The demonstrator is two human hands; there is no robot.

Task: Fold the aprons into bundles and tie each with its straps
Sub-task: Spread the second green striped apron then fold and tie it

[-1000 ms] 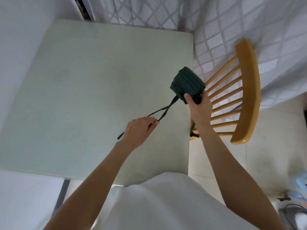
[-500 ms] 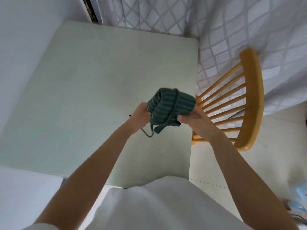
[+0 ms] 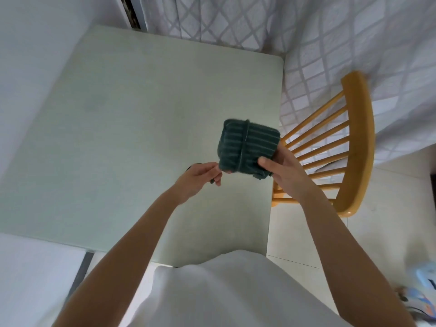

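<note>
Gripping the apron bundle (image 3: 247, 147), both hands, left (image 3: 200, 178) pinching its strap (image 3: 244, 142).

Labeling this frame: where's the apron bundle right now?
Head view, right of centre: the apron bundle is held up over the table near its right edge, gripped by the right hand, the left hand beside it.

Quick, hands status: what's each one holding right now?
Left hand: pinching the strap end.
Right hand: gripping the apron bundle.
</note>
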